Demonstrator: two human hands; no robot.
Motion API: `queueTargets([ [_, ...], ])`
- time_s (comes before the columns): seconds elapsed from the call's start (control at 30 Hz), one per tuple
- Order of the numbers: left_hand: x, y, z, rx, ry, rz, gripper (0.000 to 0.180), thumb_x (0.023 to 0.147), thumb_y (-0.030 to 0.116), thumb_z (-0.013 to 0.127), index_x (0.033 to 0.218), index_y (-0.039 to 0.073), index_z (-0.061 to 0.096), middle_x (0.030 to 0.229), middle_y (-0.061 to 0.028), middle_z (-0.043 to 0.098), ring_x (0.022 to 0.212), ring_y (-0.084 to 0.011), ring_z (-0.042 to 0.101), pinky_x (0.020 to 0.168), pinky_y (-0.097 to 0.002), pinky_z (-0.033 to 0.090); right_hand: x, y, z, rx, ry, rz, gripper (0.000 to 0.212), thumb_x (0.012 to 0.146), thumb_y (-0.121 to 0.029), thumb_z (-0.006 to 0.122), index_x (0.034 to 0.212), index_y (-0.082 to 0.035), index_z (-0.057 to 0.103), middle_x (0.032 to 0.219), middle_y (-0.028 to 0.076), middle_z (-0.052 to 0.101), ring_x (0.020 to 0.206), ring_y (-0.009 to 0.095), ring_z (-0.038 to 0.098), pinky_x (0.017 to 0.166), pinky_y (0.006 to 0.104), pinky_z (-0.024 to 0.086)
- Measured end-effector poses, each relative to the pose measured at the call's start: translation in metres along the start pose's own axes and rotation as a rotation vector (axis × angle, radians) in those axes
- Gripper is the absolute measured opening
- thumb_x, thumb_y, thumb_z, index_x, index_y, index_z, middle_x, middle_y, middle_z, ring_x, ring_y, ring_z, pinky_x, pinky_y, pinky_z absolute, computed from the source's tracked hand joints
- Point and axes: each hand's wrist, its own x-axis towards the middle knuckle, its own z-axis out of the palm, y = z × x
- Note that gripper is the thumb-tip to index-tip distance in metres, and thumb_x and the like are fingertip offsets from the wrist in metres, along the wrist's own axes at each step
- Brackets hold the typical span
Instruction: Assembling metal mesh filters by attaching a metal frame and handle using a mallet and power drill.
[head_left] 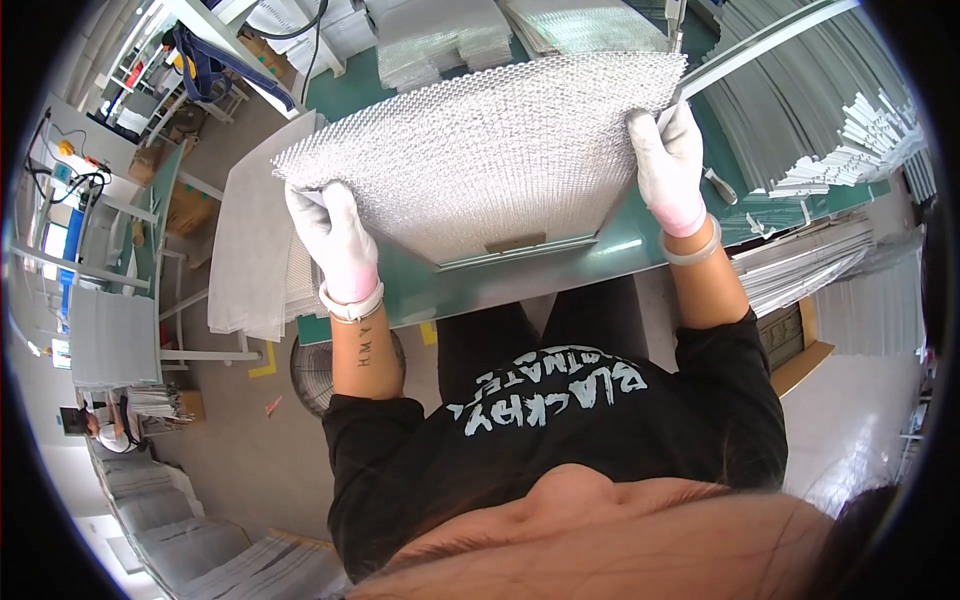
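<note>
Silver mesh (500, 150) between left hand (335, 235), right hand (670, 170); carton (806, 366) contents unclear.

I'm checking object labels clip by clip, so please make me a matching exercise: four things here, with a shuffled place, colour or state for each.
1. mesh sheet
2. fan
3. small handled tool
4. tabletop

A. green
B. held by left hand and right hand
C. lying to the right of the right hand
D. partly hidden behind the left forearm

Pairs: 1-B, 2-D, 3-C, 4-A

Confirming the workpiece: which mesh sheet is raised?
The sheet gripped by the left hand and right hand; other mesh sheets lie piled behind it and to its left.
</note>
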Motion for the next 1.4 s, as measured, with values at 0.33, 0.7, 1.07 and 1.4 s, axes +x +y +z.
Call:
queueTargets([
  [0.33, -0.007, -0.004, -0.005, 0.132, -0.195, -0.180, 0.042, 0.093, -0.002, 0.050, 0.134, -0.001, 0.046, 0.113, -0.0036, 0.058, 0.098, -0.0097, 0.053, 0.093, -0.0265, 0.042, -0.009, 0.023, -0.019, 0.037, -0.149, 0.149, 0.030, 0.099, -0.005, 0.054, 0.127, 0.004, 0.053, 0.117, 0.007, 0.064, 0.107, 0.011, 0.058, 0.097, 0.0294, 0.045],
  [0.7, 0.012, 0.011, 0.011, 0.281, -0.018, 0.055, 0.011, 0.100, 0.013, 0.057, 0.101, 0.002, 0.055, 0.103, -0.0079, 0.060, 0.089, -0.0100, 0.051, 0.085, -0.0249, 0.042, 0.018, -0.009, -0.006, -0.192, -0.116, -0.059, 0.016, 0.100, -0.015, 0.059, 0.106, -0.001, 0.062, 0.097, 0.005, 0.067, 0.088, 0.009, 0.057, 0.084, 0.0249, 0.045],
  [1.07, -0.031, 0.020, 0.007, 0.015, -0.408, 0.092, 0.023, 0.090, 0.023, 0.067, 0.087, 0.003, 0.057, 0.086, -0.0121, 0.062, 0.074, -0.0214, 0.060, 0.065, -0.0317, 0.049, -0.017, -0.017, -0.018, 0.174, -0.164, -0.180, 0.018, 0.097, -0.019, 0.063, 0.094, -0.002, 0.059, 0.087, 0.013, 0.067, 0.080, 0.019, 0.064, 0.072, 0.0313, 0.052],
  [1.4, -0.088, -0.018, -0.047, 0.539, -1.272, -0.187, 0.046, 0.081, 0.022, 0.066, 0.123, 0.007, 0.059, 0.122, -0.0162, 0.061, 0.116, -0.0361, 0.058, 0.095, -0.0437, 0.047, -0.068, -0.036, -0.064, 0.141, -0.793, -0.377, 0.071, 0.089, -0.073, 0.049, 0.087, -0.003, 0.058, 0.082, 0.015, 0.069, 0.069, 0.025, 0.068, 0.061, 0.0354, 0.055],
])
